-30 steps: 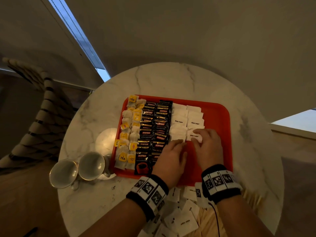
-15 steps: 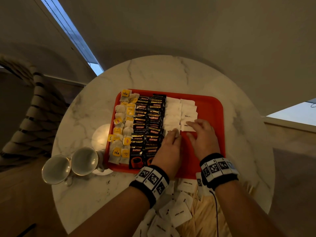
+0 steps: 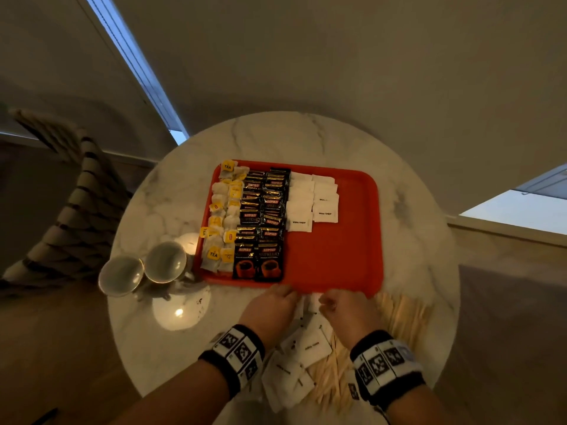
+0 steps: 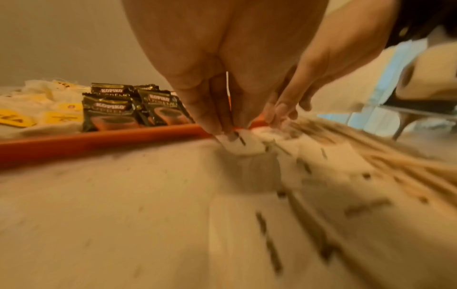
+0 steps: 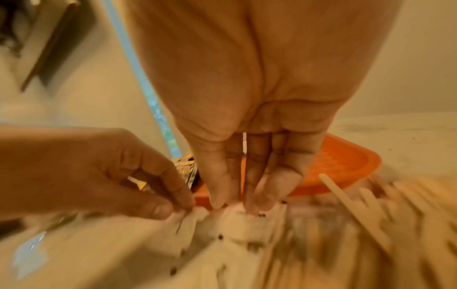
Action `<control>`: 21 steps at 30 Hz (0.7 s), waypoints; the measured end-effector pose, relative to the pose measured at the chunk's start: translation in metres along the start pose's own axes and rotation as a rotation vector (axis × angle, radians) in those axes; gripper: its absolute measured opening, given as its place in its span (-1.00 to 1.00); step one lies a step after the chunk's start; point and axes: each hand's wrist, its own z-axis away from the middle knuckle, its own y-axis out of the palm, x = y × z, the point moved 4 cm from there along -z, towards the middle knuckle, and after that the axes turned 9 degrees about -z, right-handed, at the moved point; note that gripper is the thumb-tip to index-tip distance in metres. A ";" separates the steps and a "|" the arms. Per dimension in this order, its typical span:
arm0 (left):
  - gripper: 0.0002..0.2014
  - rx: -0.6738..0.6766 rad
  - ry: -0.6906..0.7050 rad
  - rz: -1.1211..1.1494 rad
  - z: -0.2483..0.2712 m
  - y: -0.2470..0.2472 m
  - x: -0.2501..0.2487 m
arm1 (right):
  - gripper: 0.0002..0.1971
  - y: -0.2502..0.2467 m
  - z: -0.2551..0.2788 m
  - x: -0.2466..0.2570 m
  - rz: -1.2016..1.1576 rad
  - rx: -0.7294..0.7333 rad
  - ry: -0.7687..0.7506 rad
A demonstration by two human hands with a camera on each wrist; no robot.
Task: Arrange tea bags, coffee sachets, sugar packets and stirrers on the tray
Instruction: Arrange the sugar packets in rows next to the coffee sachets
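Stirrer (image 5: 346, 197) sharp beside right hand (image 5: 247, 136)

Both hands (image 3: 306, 308) at loose sugar pkts (image 3: 306, 348) nr tray (image 3: 337, 256) front edge; stirrers (image 3: 399, 317) beside.

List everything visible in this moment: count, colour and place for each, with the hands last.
tray: one, red, table centre
tea bags: many, white with yellow tags, tray's left
coffee sachets: many, black, beside tea bags
sugar packets: several, white, two columns mid-tray; a loose pile on the table at the near edge
stirrers: many, pale wood, table, near right
cups: two, pale, left of tray
table: one, white marble, round
left hand: pinching a loose packet
right hand: fingers on a loose packet
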 end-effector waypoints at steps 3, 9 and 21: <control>-0.59 -0.012 0.062 -0.074 0.013 0.014 0.001 | -0.62 0.021 0.010 -0.005 0.261 0.021 -0.121; -0.60 -0.033 -0.010 -0.118 0.028 0.026 0.007 | -0.51 0.054 0.024 0.001 0.398 0.078 -0.315; -0.48 -0.050 -0.166 -0.012 0.031 0.025 0.010 | -0.26 0.050 0.019 -0.002 0.450 0.073 -0.358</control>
